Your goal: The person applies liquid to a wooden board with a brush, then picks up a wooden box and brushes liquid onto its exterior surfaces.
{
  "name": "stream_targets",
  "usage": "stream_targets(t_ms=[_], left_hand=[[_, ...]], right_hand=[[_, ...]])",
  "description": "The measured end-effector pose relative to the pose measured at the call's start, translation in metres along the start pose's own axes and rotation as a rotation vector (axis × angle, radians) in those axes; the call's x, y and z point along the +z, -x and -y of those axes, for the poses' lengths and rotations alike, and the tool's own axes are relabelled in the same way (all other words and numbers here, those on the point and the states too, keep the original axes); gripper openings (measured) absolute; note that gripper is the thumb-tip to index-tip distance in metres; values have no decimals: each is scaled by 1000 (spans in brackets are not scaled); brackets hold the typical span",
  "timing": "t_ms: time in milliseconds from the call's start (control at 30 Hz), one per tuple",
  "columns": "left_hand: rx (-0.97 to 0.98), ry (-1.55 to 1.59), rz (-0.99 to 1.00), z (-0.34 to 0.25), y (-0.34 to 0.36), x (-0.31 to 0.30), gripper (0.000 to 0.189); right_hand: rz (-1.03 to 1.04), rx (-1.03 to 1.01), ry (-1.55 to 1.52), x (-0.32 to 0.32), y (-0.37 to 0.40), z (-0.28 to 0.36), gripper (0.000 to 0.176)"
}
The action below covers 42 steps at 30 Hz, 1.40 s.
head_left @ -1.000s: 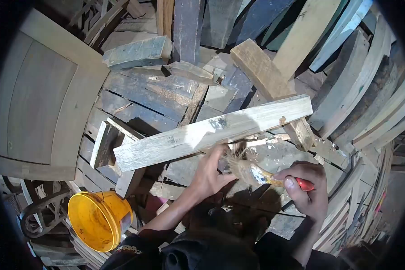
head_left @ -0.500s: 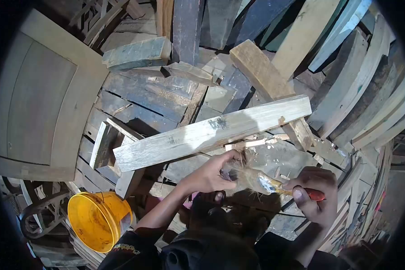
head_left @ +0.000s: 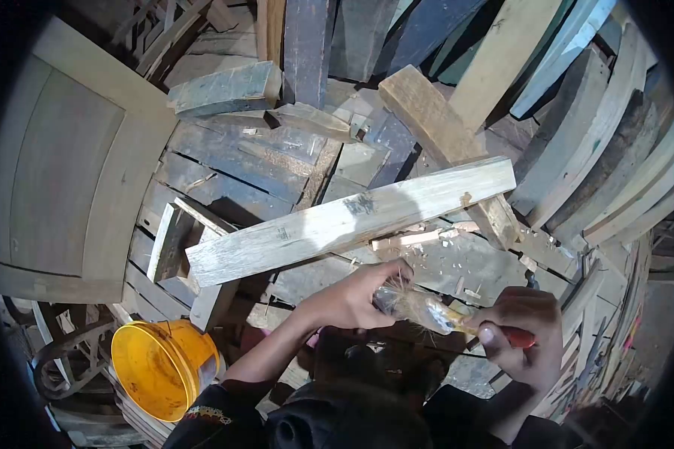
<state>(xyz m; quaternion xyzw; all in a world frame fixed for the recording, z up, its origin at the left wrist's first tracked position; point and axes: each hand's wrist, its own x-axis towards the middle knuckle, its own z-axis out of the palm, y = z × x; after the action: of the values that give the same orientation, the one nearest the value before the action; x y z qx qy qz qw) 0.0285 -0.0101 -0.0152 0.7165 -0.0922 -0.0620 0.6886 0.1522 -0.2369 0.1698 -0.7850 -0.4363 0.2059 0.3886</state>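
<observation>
My right hand is closed around the red and yellow handle of a brush-like tool, at the lower right. The tool's pale, frayed bristles point left toward my left hand. My left hand's fingers are closed around the bristle end and something dark and small there that I cannot make out. Beyond both hands a pale wooden beam lies slanted, its right end resting across a brown wooden block.
A yellow bucket stands at the lower left. A panelled wooden door leans at the left. Curved planks line the right side. Wood chips and a short strip lie beside the beam.
My left hand has shifted slightly, and the bristle end has tilted and moved a little lower. My right hand has moved slightly down with the handle still in it.
</observation>
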Motion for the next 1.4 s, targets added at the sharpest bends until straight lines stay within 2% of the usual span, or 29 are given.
stream_targets(t_ms=[33, 133, 167, 200, 233, 267, 333, 367, 467, 500, 567, 633, 733, 767, 833, 933, 1000, 1033, 1100, 1167, 1200, 1267, 1300, 1367, 1400], left_hand=[[-257, 52, 69, -5, 1, -2, 62], [-84, -68, -160, -4, -2, 7, 63], [-154, -72, -162, -7, -3, 6, 64], [-119, -94, -218, -10, -4, 8, 63], [-83, -117, -273, -11, -5, 10, 62], [-47, -138, -328, -12, -5, 12, 61], [-98, -179, -436, -12, -2, 18, 60], [-115, -212, -507, -11, -2, 24, 61], [-140, -283, -673, -4, 0, 36, 66], [-139, -310, -723, -4, 0, 38, 68], [-145, -311, -822, 3, -1, 41, 73], [-141, -318, -840, 0, -3, 37, 65], [-139, -179, -773, 3, -1, 31, 60], [-123, -111, -718, 7, -1, 29, 59], [-90, -15, -638, 6, 0, 22, 62], [-50, -133, -427, 7, 10, 4, 71], [-99, -69, -275, 3, 16, -4, 67], [-129, -30, -211, -7, 16, -9, 65], [-271, 247, -9, -8, 14, -14, 60], [-375, 284, 50, -10, 14, -16, 63], [-428, 303, 85, -11, 15, -17, 64], [-405, 285, 0, -10, 22, -18, 68], [-394, 280, -42, -8, 27, -17, 70], [-129, 167, -161, 11, 26, -14, 57], [-127, 364, -221, 20, 20, -12, 51]], right_hand=[[-72, 4, 6, 5, 3, -1, 11], [-313, -25, -34, 22, 11, -14, 18], [-434, 28, -58, 36, 17, -15, 21], [-555, 83, -82, 42, 21, -16, 23], [-402, 147, -90, 33, 22, -18, 27], [-447, 169, -140, 35, 19, -18, 25], [-535, 212, -243, 45, 10, -17, 21], [-561, 298, -316, 49, 9, -21, 20], [-609, 394, -404, 60, 1, -21, 26], [-535, 544, -465, 55, -4, -19, 33], [-610, 525, -497, 66, -8, -18, 36], [-650, 499, -482, 75, -9, -20, 39], [-496, 538, -526, 63, -11, -16, 38], [-601, 483, -524, 72, -10, -10, 32], [-389, 435, -449, 56, -8, -16, 27], [-132, 363, -368, 33, -14, -13, 20], [-29, 332, -322, 27, -15, -11, 20], [-44, 333, -376, 29, -12, -15, 20], [8, 318, -325, 23, -14, -16, 19], [16, 283, -309, 20, -13, -21, 18], [97, 298, -216, 13, -17, -17, 19], [256, 328, -25, -9, -32, -8, 21], [289, 264, 28, -15, -33, -11, 29], [287, 304, -67, -19, -33, -12, 31], [289, 320, -115, -19, -34, -12, 33]])
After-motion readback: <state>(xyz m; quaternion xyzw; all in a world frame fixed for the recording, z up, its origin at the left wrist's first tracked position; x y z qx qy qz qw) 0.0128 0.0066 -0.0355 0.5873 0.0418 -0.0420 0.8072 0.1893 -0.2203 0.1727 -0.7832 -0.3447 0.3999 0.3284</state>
